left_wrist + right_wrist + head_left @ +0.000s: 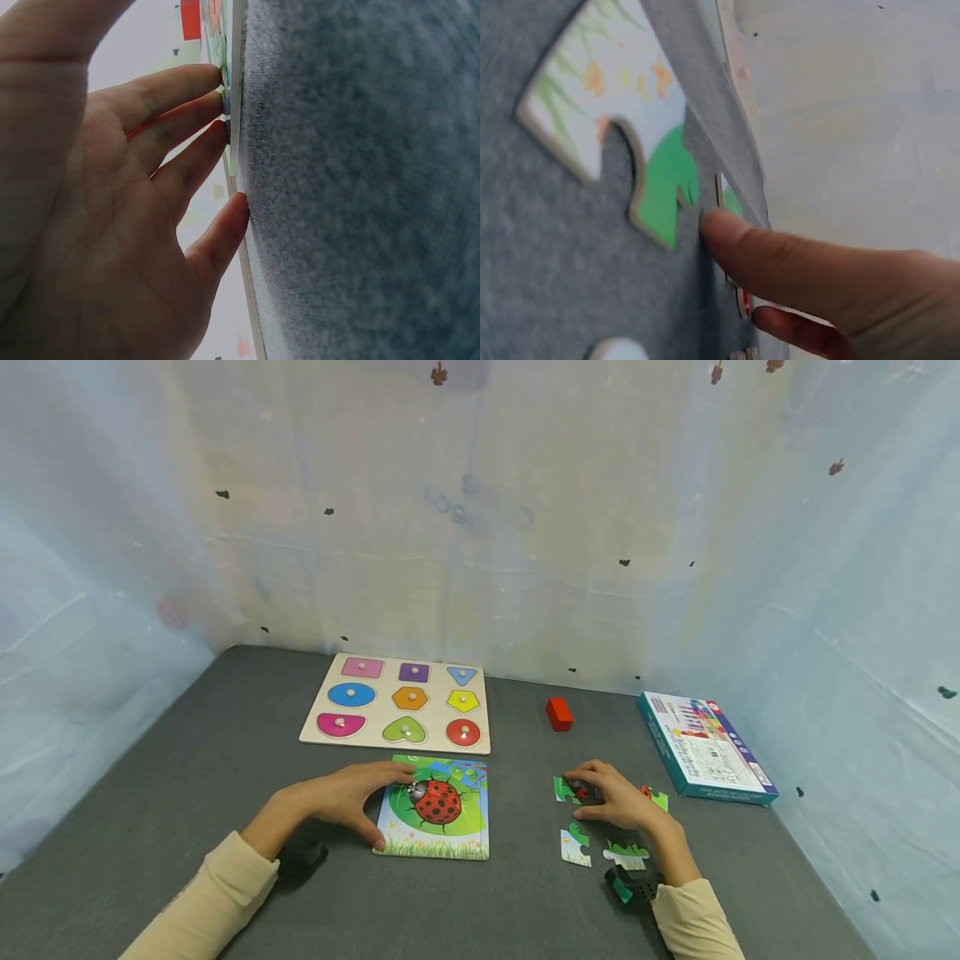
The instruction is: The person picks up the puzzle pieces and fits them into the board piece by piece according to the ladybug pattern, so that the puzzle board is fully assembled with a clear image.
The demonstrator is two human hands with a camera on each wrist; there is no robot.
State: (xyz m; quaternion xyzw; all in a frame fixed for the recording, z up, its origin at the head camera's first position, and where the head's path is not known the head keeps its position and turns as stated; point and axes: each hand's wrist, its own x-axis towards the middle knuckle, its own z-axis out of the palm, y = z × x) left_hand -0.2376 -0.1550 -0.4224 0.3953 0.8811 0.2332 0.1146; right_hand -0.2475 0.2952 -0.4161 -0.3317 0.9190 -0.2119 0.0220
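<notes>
Ladybird board (438,803) lies flat on the grey table (517,902), left hand (345,797) at its 9 o'clock edge; directions read from where I stand behind the person, 12 being the far side. Left fingers are nearly straight, slightly apart, tips touching the board; thumb stands well off from them by the 8 o'clock corner. In the left wrist view the nearest digit is cut off at the top. Right hand (617,800), at the board's 3 o'clock, arches over loose puzzle pieces: a green one (566,791) shows at its 9 o'clock, and a dark red one beside it is mostly covered. Thumb and forefinger are apart; cannot tell whether they press on any edge. A red-and-green piece (659,799) at this hand's 3 o'clock is partly hidden by it. A flowered corner piece (573,850) lies at its 7 o'clock, a grassy piece (627,857) near 6; below that, a black wrist unit (642,885) adjoins a green patch, identity unclear. A pale rounded thing (620,351) is cut off low in the right wrist view. Shape board (386,683): 11 o'clock of the ladybird board. Red block (558,714): 2 o'clock of it. Boxed set (708,747): right hand's 2 o'clock, print too small to read.
</notes>
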